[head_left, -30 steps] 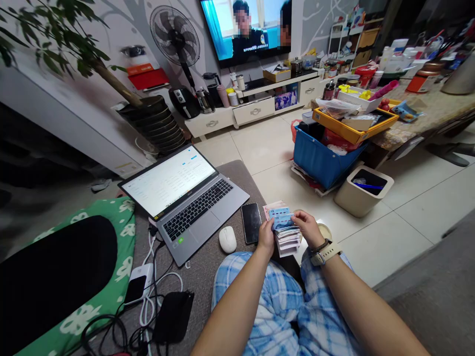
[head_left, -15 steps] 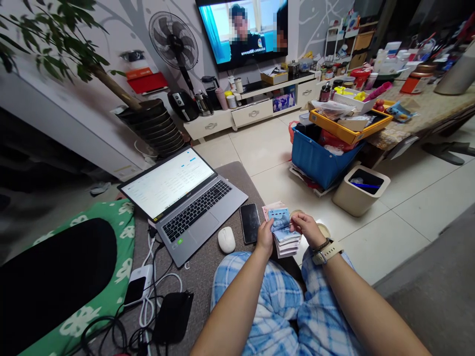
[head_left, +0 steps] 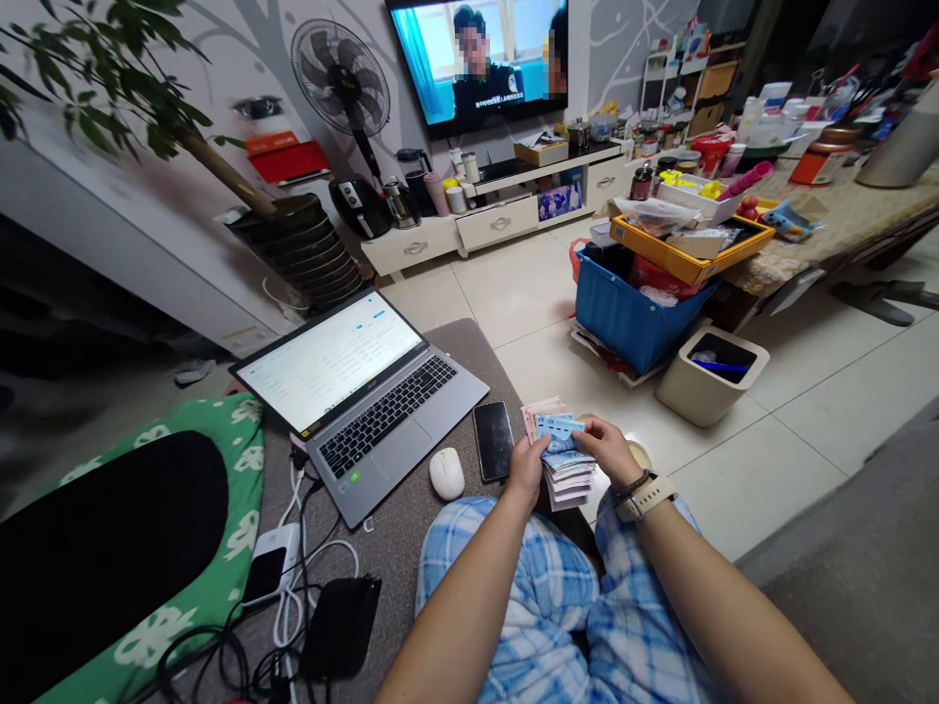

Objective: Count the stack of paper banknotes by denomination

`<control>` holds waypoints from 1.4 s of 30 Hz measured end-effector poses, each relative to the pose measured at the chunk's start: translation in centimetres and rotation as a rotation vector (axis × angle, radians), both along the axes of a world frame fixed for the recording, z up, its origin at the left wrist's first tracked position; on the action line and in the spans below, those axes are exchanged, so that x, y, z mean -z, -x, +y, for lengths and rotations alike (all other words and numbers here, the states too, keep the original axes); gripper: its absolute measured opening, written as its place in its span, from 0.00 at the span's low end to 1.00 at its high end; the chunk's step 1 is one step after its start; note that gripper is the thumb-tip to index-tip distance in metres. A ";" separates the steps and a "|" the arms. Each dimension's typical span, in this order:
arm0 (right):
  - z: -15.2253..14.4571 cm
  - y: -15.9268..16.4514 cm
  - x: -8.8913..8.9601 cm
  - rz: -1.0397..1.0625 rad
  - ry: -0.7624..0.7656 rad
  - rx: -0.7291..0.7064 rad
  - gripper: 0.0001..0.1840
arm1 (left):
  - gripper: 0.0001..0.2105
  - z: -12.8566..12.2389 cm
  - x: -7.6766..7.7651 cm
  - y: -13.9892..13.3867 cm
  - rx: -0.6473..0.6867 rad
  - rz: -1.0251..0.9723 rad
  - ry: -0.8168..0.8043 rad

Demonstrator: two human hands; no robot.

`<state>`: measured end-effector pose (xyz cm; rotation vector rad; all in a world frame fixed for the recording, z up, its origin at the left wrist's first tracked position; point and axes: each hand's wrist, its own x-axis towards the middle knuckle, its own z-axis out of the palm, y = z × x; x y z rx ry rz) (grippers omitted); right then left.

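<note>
A fanned stack of banknotes (head_left: 569,471), mostly blue and pinkish, is held over my knees. My left hand (head_left: 526,467) grips the stack from its left side, thumb on top. On the right edge of the top blue note, my right hand (head_left: 610,450) is closed with thumb and fingers pinched together. A beige watch and a dark bracelet are on my right wrist. Just left of the notes a dark phone (head_left: 494,442) lies on the grey cushion, with a white mouse (head_left: 447,474) beside it.
An open laptop (head_left: 396,450) stands on the grey seat to the left. Cables, a white power bank (head_left: 271,564) and a black pouch (head_left: 341,628) lie nearer me. On the floor at right are a beige bin (head_left: 711,391) and a loaded blue box (head_left: 623,313).
My right hand has moved the top blue note, which now lies lower and more folded over the stack. My left hand stays almost in place.
</note>
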<state>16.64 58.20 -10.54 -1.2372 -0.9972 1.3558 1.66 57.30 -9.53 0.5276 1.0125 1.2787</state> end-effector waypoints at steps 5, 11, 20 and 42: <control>0.0 0.0 -0.2 0.009 -0.013 -0.014 0.21 | 0.17 0.2 0.0 -0.2 -0.060 -0.014 0.024; 0.0 -0.1 -0.3 0.003 -0.040 0.000 0.19 | 0.17 0.2 -0.3 -0.2 -0.080 -0.050 0.032; 0.1 -0.1 -0.2 0.016 -0.038 -0.006 0.18 | 0.16 0.2 -0.1 0.0 -0.088 -0.010 0.038; -0.3 0.0 -1.4 0.063 0.016 -0.023 0.18 | 0.17 0.2 -0.3 -0.1 -0.085 -0.012 0.037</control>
